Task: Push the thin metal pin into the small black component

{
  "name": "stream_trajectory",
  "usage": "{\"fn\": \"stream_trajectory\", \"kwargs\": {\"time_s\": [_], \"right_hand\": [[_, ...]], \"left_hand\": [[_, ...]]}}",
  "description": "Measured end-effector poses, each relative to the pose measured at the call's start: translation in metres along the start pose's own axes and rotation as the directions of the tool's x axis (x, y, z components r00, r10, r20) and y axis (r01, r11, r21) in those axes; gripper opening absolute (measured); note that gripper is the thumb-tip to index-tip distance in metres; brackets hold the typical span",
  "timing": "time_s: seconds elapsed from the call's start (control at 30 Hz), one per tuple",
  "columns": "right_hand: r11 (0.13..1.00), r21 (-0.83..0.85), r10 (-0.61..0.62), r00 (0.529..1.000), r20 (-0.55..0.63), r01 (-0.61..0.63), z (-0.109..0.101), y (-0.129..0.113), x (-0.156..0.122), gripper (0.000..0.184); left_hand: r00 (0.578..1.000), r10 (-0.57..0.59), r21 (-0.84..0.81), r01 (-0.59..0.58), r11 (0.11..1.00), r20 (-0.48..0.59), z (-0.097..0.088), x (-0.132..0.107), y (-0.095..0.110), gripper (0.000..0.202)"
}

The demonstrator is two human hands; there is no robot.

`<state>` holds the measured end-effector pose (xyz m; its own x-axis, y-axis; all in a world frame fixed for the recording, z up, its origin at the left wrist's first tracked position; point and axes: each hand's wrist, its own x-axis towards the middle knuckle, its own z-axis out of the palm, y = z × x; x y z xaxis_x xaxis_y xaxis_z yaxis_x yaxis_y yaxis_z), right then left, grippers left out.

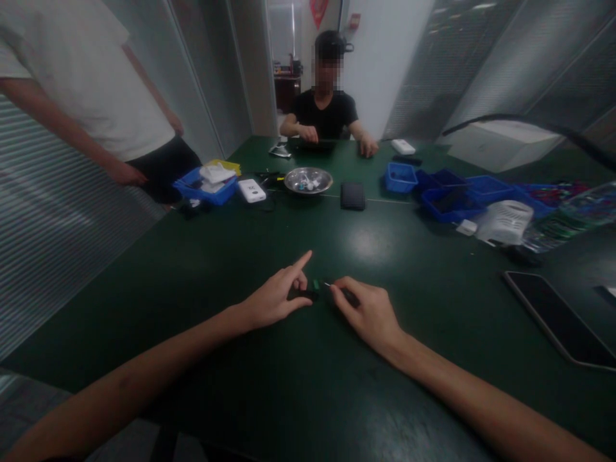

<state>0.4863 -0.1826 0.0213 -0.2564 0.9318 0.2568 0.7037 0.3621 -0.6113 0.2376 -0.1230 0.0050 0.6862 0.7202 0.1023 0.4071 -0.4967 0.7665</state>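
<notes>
Forearms (192,346) slant in from the lower corners over the dark green surface (269,398), angled toward each other. My left hand (274,296) is turned on its side, index finger stretched out and away; between the thumb and the curled fingers I hold a small black piece (308,295). It looks slim and dark, with a green part (316,284) showing at its right end, too small to make out further. My right hand (370,309) bends at the knuckles, thumb and index finger pinched narrow on a thin pale pin (327,284), whose tip points left, near the green part. Beyond, well apart from both hands, sit a black square case (353,196) and a shallow metal bowl (292,184) with small white pieces (310,185) inside.
</notes>
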Motion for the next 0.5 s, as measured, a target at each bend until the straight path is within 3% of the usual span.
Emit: {"fn": "stream_trajectory", "kwargs": {"time_s": [0.07, 0.2, 0.4, 0.5], "right_hand": [[0.999, 0.02, 0.028, 0.999, -0.038, -0.027, -0.003, 0.0, 0.0, 0.031], [0.996, 0.057, 0.069, 0.993, -0.099, -0.064, -0.005, 0.0, 0.001, 0.031], [0.995, 0.09, 0.062, 0.993, -0.102, -0.053, -0.005, -0.002, 0.001, 0.03], [0.994, 0.098, 0.064, 0.994, -0.091, -0.055, -0.006, -0.002, 0.0, 0.03]], "left_hand": [[1.0, 0.023, 0.029, -0.023, 0.999, -0.008, -0.003, 0.0, 0.001, 0.082], [0.99, 0.137, 0.137, -0.141, 0.98, 0.042, -0.009, 0.0, 0.011, 0.023], [0.943, 0.262, 0.325, -0.317, 0.891, 0.204, -0.014, 0.002, 0.01, 0.023], [0.961, 0.23, 0.414, -0.273, 0.868, 0.152, -0.033, 0.004, -0.012, 0.029]]}}
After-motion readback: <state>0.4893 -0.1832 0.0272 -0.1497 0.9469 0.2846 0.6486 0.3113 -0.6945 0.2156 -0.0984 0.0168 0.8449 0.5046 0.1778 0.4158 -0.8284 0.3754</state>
